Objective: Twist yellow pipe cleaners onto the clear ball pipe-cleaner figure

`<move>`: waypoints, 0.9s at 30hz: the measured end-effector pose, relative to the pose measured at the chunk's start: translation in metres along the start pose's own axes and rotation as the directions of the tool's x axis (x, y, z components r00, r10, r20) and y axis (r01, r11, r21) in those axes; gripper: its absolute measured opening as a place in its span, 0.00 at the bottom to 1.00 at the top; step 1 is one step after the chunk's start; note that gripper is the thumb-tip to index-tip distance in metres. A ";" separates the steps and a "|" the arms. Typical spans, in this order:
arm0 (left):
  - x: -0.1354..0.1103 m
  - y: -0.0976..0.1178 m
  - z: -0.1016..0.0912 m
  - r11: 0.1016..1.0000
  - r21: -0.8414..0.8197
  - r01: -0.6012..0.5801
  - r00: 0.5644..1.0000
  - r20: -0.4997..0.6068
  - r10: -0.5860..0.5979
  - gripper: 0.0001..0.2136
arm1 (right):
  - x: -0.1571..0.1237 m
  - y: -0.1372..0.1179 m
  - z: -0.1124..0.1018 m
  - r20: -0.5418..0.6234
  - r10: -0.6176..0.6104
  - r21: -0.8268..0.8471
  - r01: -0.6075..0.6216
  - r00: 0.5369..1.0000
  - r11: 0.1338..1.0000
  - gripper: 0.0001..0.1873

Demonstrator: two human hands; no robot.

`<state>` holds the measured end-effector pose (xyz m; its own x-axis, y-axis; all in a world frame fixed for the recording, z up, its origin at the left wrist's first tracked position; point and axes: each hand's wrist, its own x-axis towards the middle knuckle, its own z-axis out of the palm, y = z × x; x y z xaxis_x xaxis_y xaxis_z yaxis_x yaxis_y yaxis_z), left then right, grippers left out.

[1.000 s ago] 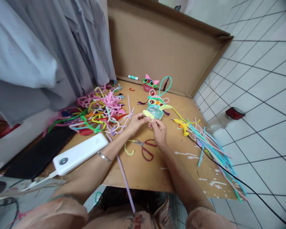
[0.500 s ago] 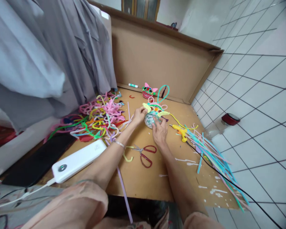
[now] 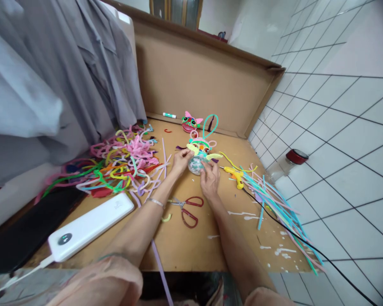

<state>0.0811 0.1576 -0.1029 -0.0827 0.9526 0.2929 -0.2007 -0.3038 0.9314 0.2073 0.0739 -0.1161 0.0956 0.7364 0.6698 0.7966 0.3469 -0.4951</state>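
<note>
In the middle of the table stands a craft animal figure with pink loop ears, a green band, round eyes and a clear round body (image 3: 195,166). My left hand (image 3: 181,162) pinches a pale yellow fuzzy piece (image 3: 192,148) against the figure's left side. With bent fingers, my right hand (image 3: 210,178) grips the clear body from the right. Another pale yellow piece (image 3: 214,157) sticks out at the figure's right, just above those fingers. Part of the body is hidden by my hands.
Red-handled scissors (image 3: 190,210) lie close to my forearms. At right are a yellow glue gun (image 3: 236,176), pipe cleaners (image 3: 274,199) and a lidded jar (image 3: 289,163). Left are a tangled pipe-cleaner heap (image 3: 124,161) and a white power bank (image 3: 92,225). A finished-looking red figure (image 3: 190,123) stands behind.
The whole view has shifted, so things appear further left. Both hands stay at the figure, which now faces me more, with its eyes and a purple tassel at its left more visible.
</note>
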 end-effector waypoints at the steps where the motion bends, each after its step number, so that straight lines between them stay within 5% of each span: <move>1: -0.001 0.001 0.000 1.000 -0.005 0.003 1.000 0.002 -0.003 0.13 | 0.000 0.001 0.000 -0.007 0.009 0.017 -0.009 1.000 1.000 0.19; 27: -0.006 0.008 -0.001 1.000 0.007 -0.003 1.000 -0.004 0.003 0.13 | 0.002 0.002 0.001 -0.052 0.071 0.114 -0.065 0.996 0.991 0.20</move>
<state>0.0789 0.1498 -0.0977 -0.0876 0.9515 0.2950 -0.1932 -0.3068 0.9320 0.2085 0.0768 -0.1160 0.1831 0.7279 0.6608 0.7154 0.3623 -0.5974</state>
